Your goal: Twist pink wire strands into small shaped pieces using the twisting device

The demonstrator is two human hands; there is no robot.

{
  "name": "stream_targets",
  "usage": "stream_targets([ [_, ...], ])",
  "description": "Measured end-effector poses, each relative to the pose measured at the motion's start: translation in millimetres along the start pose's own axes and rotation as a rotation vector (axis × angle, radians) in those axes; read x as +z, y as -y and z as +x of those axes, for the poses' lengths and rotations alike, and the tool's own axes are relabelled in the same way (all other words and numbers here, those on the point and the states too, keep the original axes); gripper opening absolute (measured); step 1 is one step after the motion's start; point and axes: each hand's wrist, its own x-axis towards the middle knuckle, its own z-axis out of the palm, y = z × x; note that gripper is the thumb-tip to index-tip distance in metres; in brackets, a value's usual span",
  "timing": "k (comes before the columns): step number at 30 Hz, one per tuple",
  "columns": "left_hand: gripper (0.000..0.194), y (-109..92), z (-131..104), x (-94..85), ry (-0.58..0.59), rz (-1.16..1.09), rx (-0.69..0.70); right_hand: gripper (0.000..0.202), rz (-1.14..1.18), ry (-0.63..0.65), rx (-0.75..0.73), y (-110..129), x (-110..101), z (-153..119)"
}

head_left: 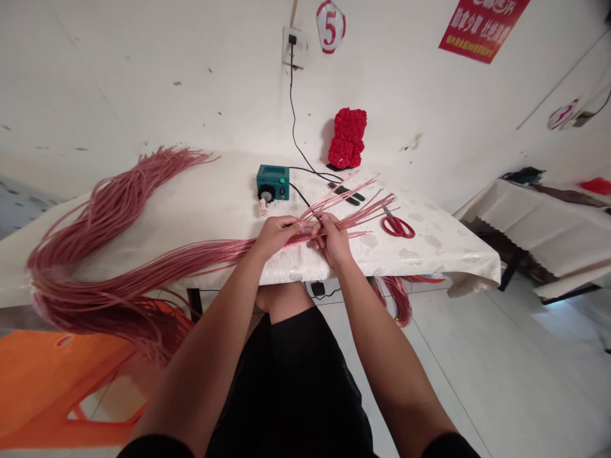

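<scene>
A long bundle of thin pink cords (pixel 210 253) runs along the front of the table, and its loose ends fan out to the right past my hands. My left hand (pixel 279 234) is closed around the cords near that end. Just to its right, my right hand (pixel 333 238) pinches the same cords, thumb on top. Some strands spread apart between and beyond the fingers. Beside the ends lie red-handled scissors (pixel 398 226) and dark-handled pliers (pixel 347 193). A small teal box (pixel 273 181) with a knob and a green button stands behind my left hand.
A thick pile of pink cords (pixel 128 191) covers the table's left side and hangs over an orange stool (pixel 42 381). A red textured object (pixel 348 138) leans by the wall. A black power cable (pixel 293 114) drops from the socket. More cords (pixel 400 302) hang below the table at right.
</scene>
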Motion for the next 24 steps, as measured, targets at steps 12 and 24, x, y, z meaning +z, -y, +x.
stream_targets([
  [12, 0.04, 2.5, 0.8, 0.1, 0.014, -0.001, -0.015, 0.019, -0.042, -0.025, 0.017, 4.0, 4.3, -3.9],
  [24, 0.038, 3.9, 1.8, 0.3, -0.034, 0.02, -0.007, 0.02, 0.0, -0.058, 0.013, 0.0, 1.8, 0.3],
])
